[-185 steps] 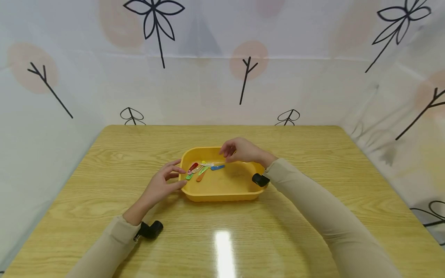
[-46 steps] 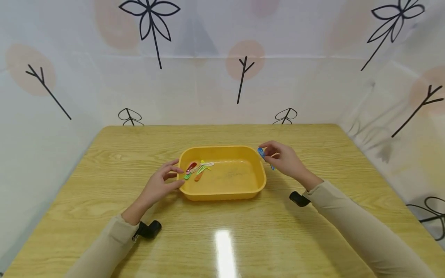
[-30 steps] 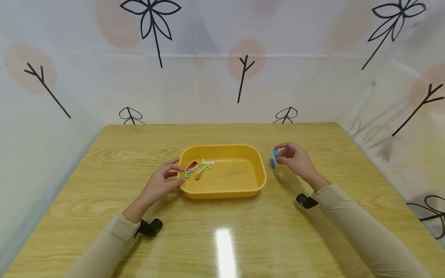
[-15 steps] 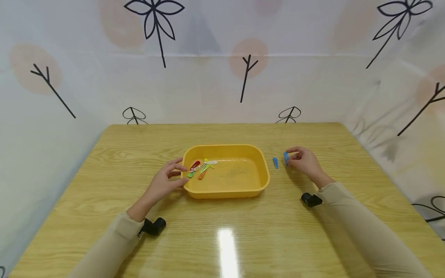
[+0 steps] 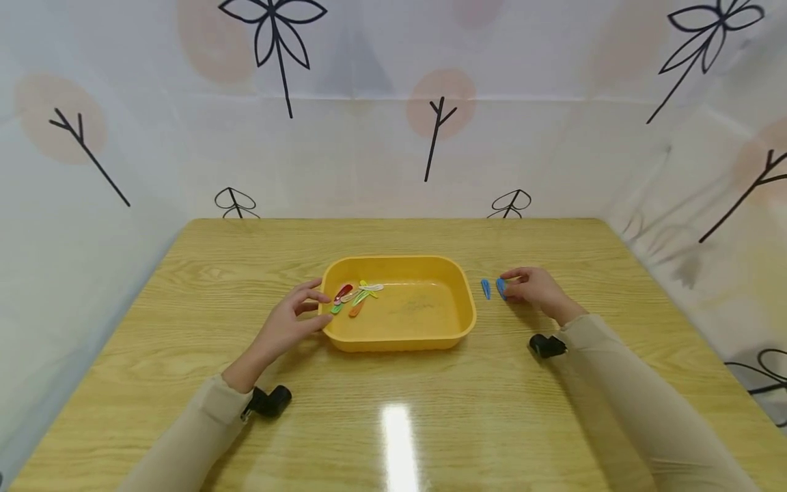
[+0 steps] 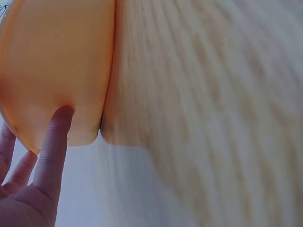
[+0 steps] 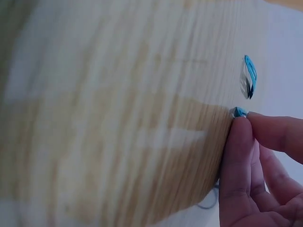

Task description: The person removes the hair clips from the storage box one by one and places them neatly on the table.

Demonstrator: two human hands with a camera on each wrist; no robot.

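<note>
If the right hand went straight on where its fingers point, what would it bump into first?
Probably the loose blue hair clip between the right hand and the yellow tray, though the hand might pass above it.

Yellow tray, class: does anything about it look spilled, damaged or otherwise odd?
A faint grey patch near the middle of the yellow tray looks odd against its plain colour; scuff or dirt, I cannot tell. No crack or spill shows.
</note>
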